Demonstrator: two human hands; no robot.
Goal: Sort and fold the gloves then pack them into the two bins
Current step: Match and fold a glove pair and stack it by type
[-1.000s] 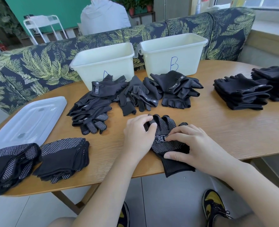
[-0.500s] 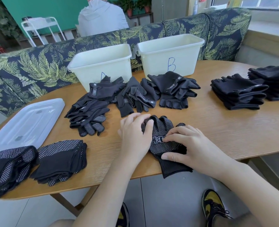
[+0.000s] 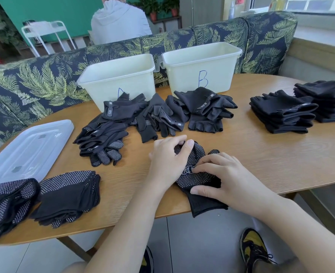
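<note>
A black glove with white grip dots (image 3: 194, 177) lies palm up at the table's near edge, its cuff hanging over the edge. My left hand (image 3: 166, 164) curls its thumb and fingers around the glove's fingertips. My right hand (image 3: 227, 178) presses flat on the glove's palm, thumb on the cuff. Behind stand two white bins, one marked A (image 3: 115, 75) and one marked B (image 3: 202, 56); nothing shows inside either from here. A loose pile of black gloves (image 3: 156, 115) lies in front of them.
Two folded stacks of dotted gloves (image 3: 68, 194) (image 3: 5, 203) sit at the near left beside a clear lid (image 3: 29, 150). Two stacks of plain black gloves (image 3: 280, 115) (image 3: 330, 99) sit at the right. A leaf-print sofa runs behind the table, with a seated person beyond it.
My left hand has slid up the glove and curled its thumb and fingers over the fingertips. My right hand has stayed pressed on the glove.
</note>
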